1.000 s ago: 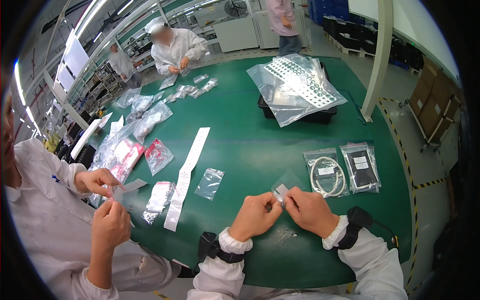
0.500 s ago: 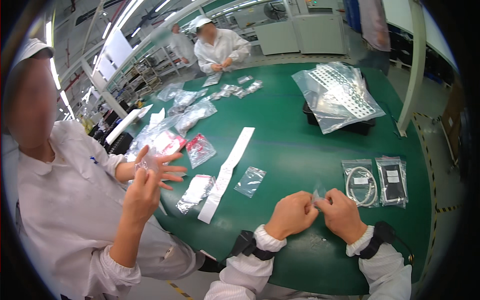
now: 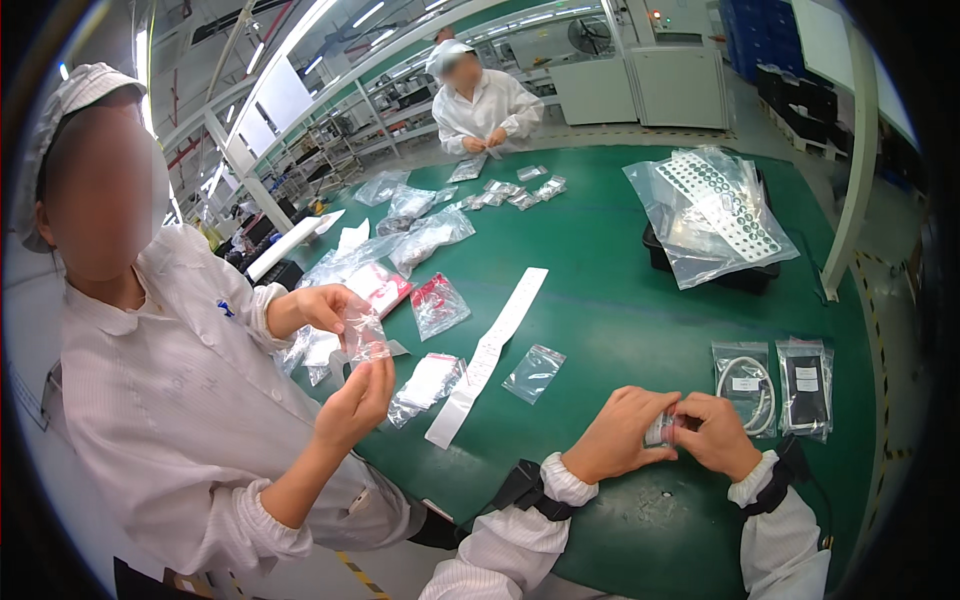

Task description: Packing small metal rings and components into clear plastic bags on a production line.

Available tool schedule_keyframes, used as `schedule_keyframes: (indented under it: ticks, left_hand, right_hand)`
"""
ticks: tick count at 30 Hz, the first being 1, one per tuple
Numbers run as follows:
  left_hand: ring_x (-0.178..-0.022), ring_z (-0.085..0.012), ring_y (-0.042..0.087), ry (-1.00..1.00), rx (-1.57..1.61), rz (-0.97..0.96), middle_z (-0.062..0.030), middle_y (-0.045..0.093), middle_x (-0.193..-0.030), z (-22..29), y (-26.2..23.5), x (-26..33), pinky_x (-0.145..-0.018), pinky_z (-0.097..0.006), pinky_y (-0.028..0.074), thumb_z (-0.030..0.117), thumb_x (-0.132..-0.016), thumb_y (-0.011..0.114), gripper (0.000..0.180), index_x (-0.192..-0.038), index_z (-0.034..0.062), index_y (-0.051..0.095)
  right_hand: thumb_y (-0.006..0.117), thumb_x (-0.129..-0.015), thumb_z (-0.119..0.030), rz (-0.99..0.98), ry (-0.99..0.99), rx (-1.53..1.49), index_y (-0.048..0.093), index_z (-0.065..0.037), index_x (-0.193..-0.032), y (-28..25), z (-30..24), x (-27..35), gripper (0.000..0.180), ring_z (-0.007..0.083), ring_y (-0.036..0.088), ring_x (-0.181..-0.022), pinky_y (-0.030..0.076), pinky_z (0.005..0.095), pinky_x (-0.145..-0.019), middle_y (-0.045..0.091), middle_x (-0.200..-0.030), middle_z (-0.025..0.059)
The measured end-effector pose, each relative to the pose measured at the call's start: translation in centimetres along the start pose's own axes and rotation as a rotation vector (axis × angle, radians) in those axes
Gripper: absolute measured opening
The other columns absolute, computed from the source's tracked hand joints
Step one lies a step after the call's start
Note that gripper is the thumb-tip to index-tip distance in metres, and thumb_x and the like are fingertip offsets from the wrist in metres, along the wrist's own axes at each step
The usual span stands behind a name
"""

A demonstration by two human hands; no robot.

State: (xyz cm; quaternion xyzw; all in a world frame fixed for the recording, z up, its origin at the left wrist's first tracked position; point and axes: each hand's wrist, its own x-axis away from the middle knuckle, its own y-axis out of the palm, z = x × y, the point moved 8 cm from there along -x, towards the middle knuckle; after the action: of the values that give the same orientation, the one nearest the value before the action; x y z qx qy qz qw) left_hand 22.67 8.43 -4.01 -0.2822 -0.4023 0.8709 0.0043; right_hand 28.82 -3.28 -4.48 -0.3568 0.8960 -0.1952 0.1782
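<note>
My left hand (image 3: pixel 622 432) and my right hand (image 3: pixel 718 436) come together over the near right part of the green table. Between them is a small clear plastic bag (image 3: pixel 658 432), pinched by the fingers of both hands; a bit of red shows at its right side. What lies inside it is too small to make out. Beyond my right hand lies a bagged white coiled cable (image 3: pixel 768 392), and beside that a bagged black flat item (image 3: pixel 808 385) with a white label. A flat clear zip bag (image 3: pixel 535 374) lies to the left of my left hand.
A long white paper strip (image 3: pixel 487 355) lies left of centre, near a stack of small bags (image 3: pixel 428 385). A co-worker's hands (image 3: pixel 365 345) hold a clear bag at left. A black bin (image 3: pixel 760 276) with large bags stands far right. Another person (image 3: pixel 485 110) works across the table (image 3: pixel 590 250).
My hands have closed in around the small bag, and red now shows at it. The co-worker at left has brought both hands together on a clear bag. The view has shifted slightly.
</note>
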Motion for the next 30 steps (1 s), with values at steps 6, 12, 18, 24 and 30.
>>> schedule_keyframes:
  ticks: [6, 12, 18, 24, 30]
  left_hand:
    - [-0.104, -0.031, 0.063, -0.042, -0.044, 0.004, -0.012, 0.067, -0.111, -1.1, 0.3, 0.5, -0.097, -0.042, 0.045, 0.031, -0.072, 0.088, 0.072, -0.132, 0.0044, 0.057]
    - [-0.097, -0.0357, 0.064, -0.159, -0.047, -0.054, -0.0146, 0.068, -0.105, -2.3, 1.8, 1.1, -0.084, -0.044, 0.05, 0.032, -0.075, 0.085, 0.054, -0.114, 0.0048, 0.061]
    - [-0.091, -0.0404, 0.065, -0.242, -0.077, -0.085, -0.0179, 0.067, -0.099, -3.7, 2.1, 1.3, -0.077, -0.048, 0.051, 0.034, -0.076, 0.084, 0.05, -0.107, 0.0031, 0.058]
    - [-0.093, -0.0405, 0.065, -0.249, -0.015, -0.069, -0.018, 0.067, -0.099, -3.8, 2.6, 1.3, -0.079, -0.048, 0.051, 0.034, -0.078, 0.084, 0.051, -0.11, 0.0034, 0.058]
    - [-0.094, -0.0398, 0.065, -0.224, -0.035, -0.087, -0.0179, 0.067, -0.101, -3.8, 2.8, 1.4, -0.08, -0.047, 0.051, 0.032, -0.078, 0.083, 0.049, -0.11, 0.004, 0.058]
  right_hand:
    - [0.066, -0.089, -0.001, -0.181, 0.013, -0.317, 0.071, 0.0, -0.102, 2.6, 2.2, 0.1, 0.014, 0.0169, 0.061, -0.075, 0.049, 0.0306, -0.069, 0.063, -0.085, 0.0101]
    - [0.056, -0.092, 0.002, -0.174, -0.112, -0.051, 0.067, 0.001, -0.095, 2.9, 1.6, 0.2, 0.01, 0.0172, 0.058, -0.079, 0.046, 0.0316, -0.072, 0.059, -0.085, 0.0063]
    - [0.055, -0.089, 0.0, -0.069, 0.058, -0.155, 0.065, 0.001, -0.092, 3.4, 3.9, 0.1, 0.01, 0.0272, 0.057, -0.075, 0.045, 0.0377, -0.069, 0.058, -0.082, 0.0135]
    - [0.055, -0.088, -0.001, -0.029, -0.05, -0.055, 0.065, 0.001, -0.093, 3.8, 4.3, 0.1, 0.01, 0.0315, 0.058, -0.075, 0.045, 0.0405, -0.068, 0.059, -0.083, 0.0159]
    - [0.055, -0.087, -0.001, -0.067, -0.074, -0.07, 0.063, 0.001, -0.092, 3.8, 3.7, 0.0, 0.01, 0.0315, 0.056, -0.072, 0.044, 0.0411, -0.066, 0.057, -0.08, 0.0157]
